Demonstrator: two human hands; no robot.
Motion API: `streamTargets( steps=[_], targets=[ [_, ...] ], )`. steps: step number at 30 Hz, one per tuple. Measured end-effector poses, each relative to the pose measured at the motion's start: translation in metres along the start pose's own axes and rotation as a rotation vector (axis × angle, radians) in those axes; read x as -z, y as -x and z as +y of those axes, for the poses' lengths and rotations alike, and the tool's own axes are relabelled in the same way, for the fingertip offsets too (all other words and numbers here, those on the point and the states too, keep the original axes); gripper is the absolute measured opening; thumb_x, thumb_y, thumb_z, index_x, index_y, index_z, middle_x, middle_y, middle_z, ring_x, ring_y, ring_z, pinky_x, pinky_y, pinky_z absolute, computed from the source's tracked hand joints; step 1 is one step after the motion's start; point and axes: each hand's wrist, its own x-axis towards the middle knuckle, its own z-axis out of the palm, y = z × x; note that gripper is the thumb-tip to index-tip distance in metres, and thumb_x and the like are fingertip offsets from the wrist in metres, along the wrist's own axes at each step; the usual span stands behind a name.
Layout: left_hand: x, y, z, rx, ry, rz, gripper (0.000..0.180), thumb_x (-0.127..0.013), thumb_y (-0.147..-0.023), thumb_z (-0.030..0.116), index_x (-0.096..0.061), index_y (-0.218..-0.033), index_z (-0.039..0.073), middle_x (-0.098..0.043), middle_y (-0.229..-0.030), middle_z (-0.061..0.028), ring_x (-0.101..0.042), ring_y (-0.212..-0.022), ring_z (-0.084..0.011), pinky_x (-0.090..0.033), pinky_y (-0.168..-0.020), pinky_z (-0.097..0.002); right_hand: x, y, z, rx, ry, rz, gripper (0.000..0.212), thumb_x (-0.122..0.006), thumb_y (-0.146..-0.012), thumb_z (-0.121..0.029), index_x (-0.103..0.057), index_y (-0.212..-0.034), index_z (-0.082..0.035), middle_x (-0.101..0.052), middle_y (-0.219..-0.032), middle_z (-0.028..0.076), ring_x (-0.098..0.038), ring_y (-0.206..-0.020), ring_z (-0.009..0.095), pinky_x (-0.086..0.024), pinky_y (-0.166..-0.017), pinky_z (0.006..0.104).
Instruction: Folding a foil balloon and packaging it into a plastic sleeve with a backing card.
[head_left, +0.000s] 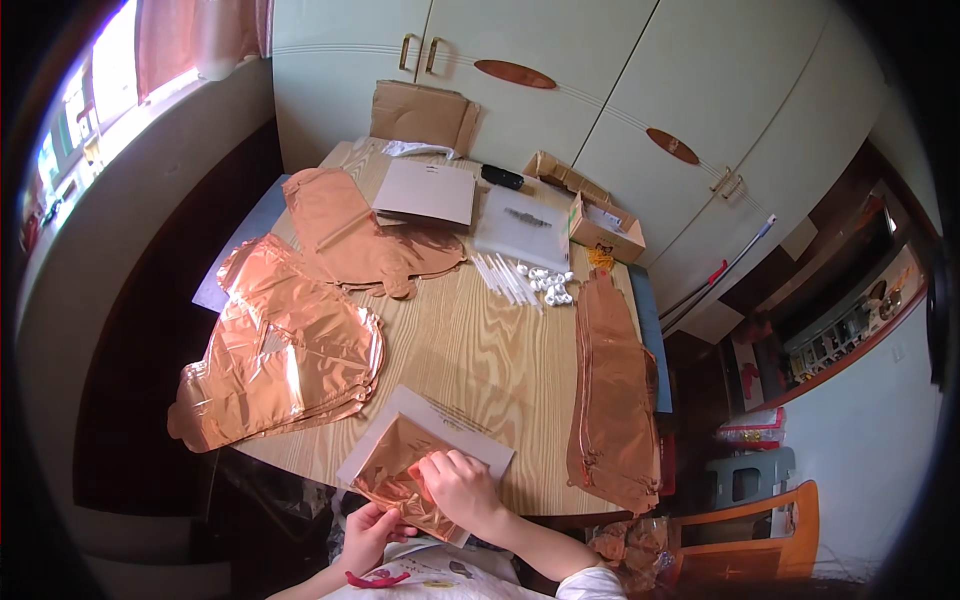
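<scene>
A folded copper-coloured foil balloon [403, 452] lies on a clear printed plastic bag [487, 452] at the table's near edge, right in front of me. My left hand [372, 532] pinches the foil's near left edge between thumb and fingers. From the right, my right hand [462, 488] rests on top of the foil, its fingers bent and closed on a crumpled part. The fingertips of the right hand are partly hidden. To the left, a heap of flat shiny foil balloons [290, 345] spreads over the table edge.
More flat foil balloons [350, 230] lie behind, under a grey-white board [428, 192]. White straws [505, 280], small white pieces [550, 284], clear bags [520, 228] and a cardboard box [612, 230] are farther back. A folded foil stack [612, 400] lines the right edge, near a wooden chair [750, 530].
</scene>
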Motion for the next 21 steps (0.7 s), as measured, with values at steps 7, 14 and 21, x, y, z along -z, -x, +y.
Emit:
streamTargets(
  steps=[7, 14, 21],
  targets=[
    [-0.005, 0.002, -0.001, -0.037, 0.065, -0.002, 0.013, -0.055, -0.099, 0.009, -0.059, -0.103, -0.003, -0.069, -0.094, -0.0125, -0.072, -0.081, -0.0222, -0.059, -0.066, -0.0278, 0.011, 0.001, -0.006, 0.018, 0.036, 0.019, 0.008, -0.063, -0.079, -0.015, -0.056, -0.078, -0.013, -0.051, -0.074, -0.001, -0.057, -0.073, 0.012, -0.051, -0.056, 0.025],
    [-0.01, -0.001, -0.01, -0.042, 0.138, 0.036, 0.014, -0.055, -0.099, 0.01, -0.059, -0.104, -0.003, -0.069, -0.092, -0.0128, -0.072, -0.081, -0.0215, -0.058, -0.065, -0.0264, 0.016, 0.006, -0.019, 0.059, 0.014, -0.017, 0.009, -0.062, -0.078, -0.014, -0.059, -0.085, -0.009, -0.05, -0.076, 0.0, -0.056, -0.072, 0.014, -0.05, -0.056, 0.026],
    [-0.012, -0.005, -0.008, -0.028, 0.11, 0.038, 0.015, -0.056, -0.099, 0.01, -0.061, -0.103, -0.003, -0.069, -0.092, -0.0128, -0.071, -0.081, -0.0192, -0.057, -0.063, -0.0257, 0.03, 0.009, -0.027, 0.09, 0.002, -0.055, 0.013, -0.064, -0.076, -0.017, -0.06, -0.086, -0.009, -0.05, -0.075, 0.0, -0.056, -0.072, 0.013, -0.049, -0.056, 0.0255]
  ],
)
